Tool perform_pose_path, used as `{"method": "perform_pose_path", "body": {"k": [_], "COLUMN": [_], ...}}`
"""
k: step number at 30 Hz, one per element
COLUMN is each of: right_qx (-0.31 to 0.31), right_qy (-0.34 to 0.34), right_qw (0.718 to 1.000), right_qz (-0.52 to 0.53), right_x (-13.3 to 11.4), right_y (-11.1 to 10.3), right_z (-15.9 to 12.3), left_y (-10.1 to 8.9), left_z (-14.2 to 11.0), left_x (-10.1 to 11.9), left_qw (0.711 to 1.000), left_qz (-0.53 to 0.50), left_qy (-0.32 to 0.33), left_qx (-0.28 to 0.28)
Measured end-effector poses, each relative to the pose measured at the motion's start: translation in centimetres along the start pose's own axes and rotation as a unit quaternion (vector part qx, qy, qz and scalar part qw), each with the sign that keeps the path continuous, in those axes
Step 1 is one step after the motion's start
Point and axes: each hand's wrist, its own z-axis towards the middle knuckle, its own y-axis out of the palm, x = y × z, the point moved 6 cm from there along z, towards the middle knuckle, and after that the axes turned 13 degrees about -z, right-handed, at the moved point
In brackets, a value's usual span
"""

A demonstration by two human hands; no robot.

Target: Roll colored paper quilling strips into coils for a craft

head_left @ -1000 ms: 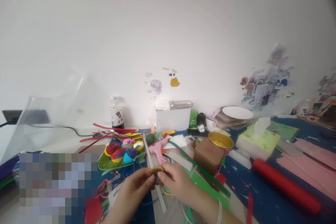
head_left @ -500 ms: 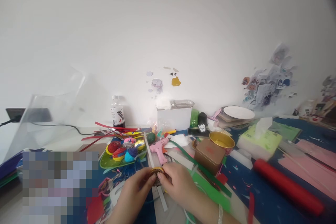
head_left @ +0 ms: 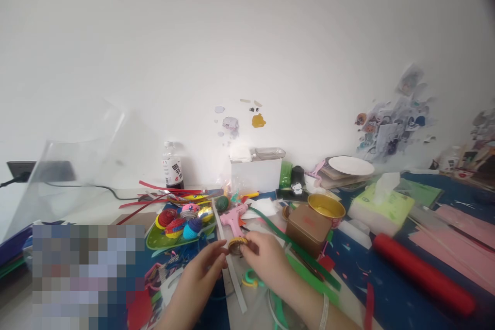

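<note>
Gold-edged disc (head_left: 237, 246) now sits pinched in the right hand (head_left: 266, 259) alone; the left hand (head_left: 201, 271) has opened beside it, freed.

Ahead of the bare right hand (head_left: 266, 258), low passage is obstructed by the pink plastic glue gun (head_left: 232, 220), left, and the brown rectangular box (head_left: 307, 229), right. Clearance is provided above both.

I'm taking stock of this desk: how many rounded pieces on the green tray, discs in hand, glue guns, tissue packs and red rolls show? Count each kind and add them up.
Rounded pieces visible on the green tray: 5
Coiled disc in the right hand: 1
Pink glue gun: 1
Tissue pack: 1
Red roll: 1
Total: 9
</note>
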Motion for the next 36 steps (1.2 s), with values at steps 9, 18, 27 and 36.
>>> {"method": "perform_pose_path", "body": {"k": [9, 18, 27, 36], "right_qx": [0.100, 0.093, 0.011, -0.058], "right_qy": [0.161, 0.177, 0.058, 0.021], "right_qw": [0.975, 0.943, 0.998, 0.988], "right_qz": [0.115, 0.267, -0.032, -0.139], "right_x": [6.8, 7.8, 7.1, 6.8], "right_y": [-2.9, -2.5, -0.8, 0.8], "right_z": [1.9, 2.4, 2.1, 1.5], "left_y": [0.0, -0.2, 0.6, 0.2], "left_z": [-0.2, -0.1, -1.1, -2.2], "left_x": [0.4, 0.5, 0.8, 4.2], "left_qw": [0.999, 0.999, 0.994, 0.983], "left_qz": [0.033, 0.035, 0.093, 0.124], "left_qy": [0.003, 0.014, 0.048, 0.134], "left_qx": [0.000, 0.010, 0.018, 0.020]}}
